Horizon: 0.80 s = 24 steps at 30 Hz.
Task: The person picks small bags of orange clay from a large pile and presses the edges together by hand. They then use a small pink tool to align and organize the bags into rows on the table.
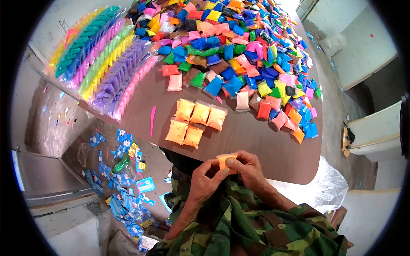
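Note:
An orange packet [222,160] is pinched between both hands at the table's front edge. My left hand [206,179] grips its left side, with the thumb below it. My right hand [249,170] holds the right side, thumb pressed on its front. Beyond them on the brown table [252,141] lie several light-orange packets [200,113] in two rows. A pink plastic knife [152,121] rests to the left of these packets.
A large heap of small coloured packets [230,51] covers the table's far part. Long bags of coloured pieces [111,68] lie at the left. Blue and white wrappers [124,209] litter the floor, lower left. Clear plastic sheeting [324,183] hangs right of the table's front corner.

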Each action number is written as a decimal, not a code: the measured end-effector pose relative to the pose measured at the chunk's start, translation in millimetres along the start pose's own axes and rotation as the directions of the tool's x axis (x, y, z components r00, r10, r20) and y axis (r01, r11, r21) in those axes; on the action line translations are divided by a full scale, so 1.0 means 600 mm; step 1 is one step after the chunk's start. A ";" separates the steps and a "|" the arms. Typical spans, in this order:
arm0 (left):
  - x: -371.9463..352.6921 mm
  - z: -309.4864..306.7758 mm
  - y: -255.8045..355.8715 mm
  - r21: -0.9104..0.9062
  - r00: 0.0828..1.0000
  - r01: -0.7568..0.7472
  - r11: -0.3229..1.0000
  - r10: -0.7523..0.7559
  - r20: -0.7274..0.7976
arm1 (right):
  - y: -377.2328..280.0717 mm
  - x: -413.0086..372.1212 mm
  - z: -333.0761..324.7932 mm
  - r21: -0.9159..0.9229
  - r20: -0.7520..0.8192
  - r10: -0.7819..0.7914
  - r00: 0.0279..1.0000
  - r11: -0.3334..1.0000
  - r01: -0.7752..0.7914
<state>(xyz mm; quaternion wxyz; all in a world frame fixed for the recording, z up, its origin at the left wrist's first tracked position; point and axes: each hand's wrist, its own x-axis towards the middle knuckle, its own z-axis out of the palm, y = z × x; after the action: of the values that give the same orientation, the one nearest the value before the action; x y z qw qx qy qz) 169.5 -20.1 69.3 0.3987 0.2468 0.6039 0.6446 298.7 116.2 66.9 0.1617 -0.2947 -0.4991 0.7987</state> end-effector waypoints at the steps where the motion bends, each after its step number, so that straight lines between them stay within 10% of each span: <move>1: 0.001 -0.002 -0.005 0.017 1.000 -0.019 1.000 0.019 -0.008 | 0.001 0.001 0.002 -0.001 0.005 -0.005 1.000 1.000 0.005; 24: 0.006 -0.031 -0.017 0.187 0.997 -0.071 0.980 0.075 -0.013 | -0.012 0.008 0.025 -0.228 0.030 0.082 0.996 0.971 -0.073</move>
<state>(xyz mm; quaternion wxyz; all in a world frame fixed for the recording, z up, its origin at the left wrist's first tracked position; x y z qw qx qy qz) 154.8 -28.7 55.9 0.3439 0.2985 0.6560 0.6019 285.3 111.9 76.6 0.0858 -0.3149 -0.5782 0.7478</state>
